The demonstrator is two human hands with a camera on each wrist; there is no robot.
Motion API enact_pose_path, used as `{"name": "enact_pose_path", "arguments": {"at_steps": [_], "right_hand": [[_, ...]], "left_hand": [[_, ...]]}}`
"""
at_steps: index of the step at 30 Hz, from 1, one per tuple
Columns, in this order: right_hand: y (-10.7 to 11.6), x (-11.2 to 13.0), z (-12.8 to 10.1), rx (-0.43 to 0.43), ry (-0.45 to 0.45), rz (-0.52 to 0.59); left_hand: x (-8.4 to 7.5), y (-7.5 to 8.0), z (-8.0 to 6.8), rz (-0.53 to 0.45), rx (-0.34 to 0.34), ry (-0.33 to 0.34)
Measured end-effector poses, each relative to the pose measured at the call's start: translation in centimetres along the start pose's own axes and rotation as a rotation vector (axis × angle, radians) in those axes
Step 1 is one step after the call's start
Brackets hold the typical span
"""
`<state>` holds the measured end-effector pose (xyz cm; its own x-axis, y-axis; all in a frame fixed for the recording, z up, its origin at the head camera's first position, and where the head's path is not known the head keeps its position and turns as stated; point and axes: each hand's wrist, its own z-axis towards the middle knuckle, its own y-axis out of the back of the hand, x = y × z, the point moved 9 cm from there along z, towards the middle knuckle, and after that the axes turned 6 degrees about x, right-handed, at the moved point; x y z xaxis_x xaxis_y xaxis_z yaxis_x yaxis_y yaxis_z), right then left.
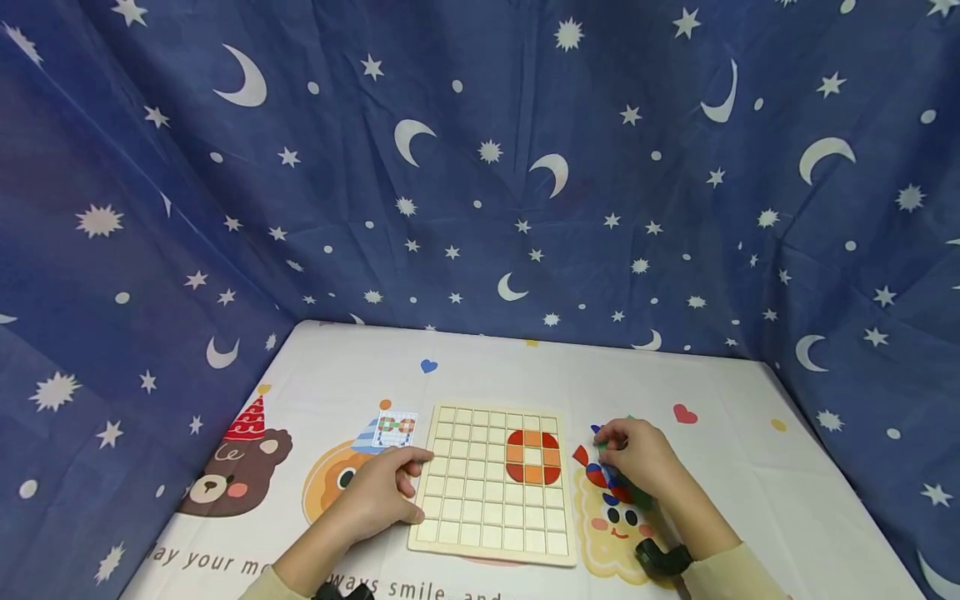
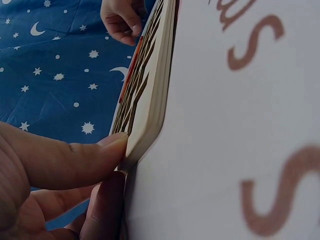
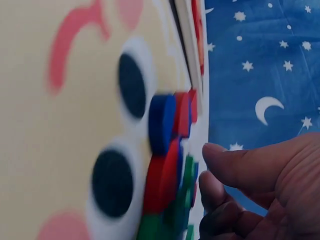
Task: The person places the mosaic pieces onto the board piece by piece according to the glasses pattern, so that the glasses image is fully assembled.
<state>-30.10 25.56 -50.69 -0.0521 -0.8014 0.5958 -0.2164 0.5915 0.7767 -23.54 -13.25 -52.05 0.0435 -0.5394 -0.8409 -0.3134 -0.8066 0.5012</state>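
Note:
A pale wooden grid board [image 1: 471, 487] lies on the table, with red and orange pieces [image 1: 533, 475] forming a rounded ring in its upper right cells. My left hand [image 1: 375, 496] holds the board's left edge; in the left wrist view, the thumb [image 2: 75, 160] is on top near a corner and a finger is below. Over a small pile of red, blue and green pieces [image 1: 619, 490], right of the board, is my right hand [image 1: 641, 454]. Its thumb [image 3: 245, 167] and index fingertip are slightly apart, and no piece shows between them in the right wrist view.
A small printed card [image 1: 395, 428] with a coloured pattern lies beyond my left hand, beside the board's upper left corner. The white tablecloth [image 1: 750, 467] carries printed cartoons and lettering. A blue star-patterned curtain [image 1: 480, 183] hangs behind the table and along both sides.

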Motion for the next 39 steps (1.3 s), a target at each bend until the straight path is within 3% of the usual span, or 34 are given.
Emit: {"name": "enact_pose_path", "arguments": {"at_steps": [6,12,25,32,39], "right_hand": [[0.7,-1.7,-0.3,-0.009,-0.023,-0.027],[0.6,-1.8,0.0,-0.015,-0.009,-0.048],[-0.6,0.3,0.3,0.041,-0.011,-0.079],[-0.5,2.2,0.3,0.052,0.060,-0.020],[-2.4,5.3,0.4,0.088,0.120,0.031]], "left_hand": [[0.0,-0.2,-0.1,-0.019,0.018,-0.018],[0.0,0.0,-0.1,0.000,0.004,-0.006],[-0.1,0.0,0.1,0.001,0.008,-0.011],[0.0,0.0,0.1,-0.001,0.005,-0.015],[0.0,0.0,-0.1,0.008,0.004,-0.012]]}}
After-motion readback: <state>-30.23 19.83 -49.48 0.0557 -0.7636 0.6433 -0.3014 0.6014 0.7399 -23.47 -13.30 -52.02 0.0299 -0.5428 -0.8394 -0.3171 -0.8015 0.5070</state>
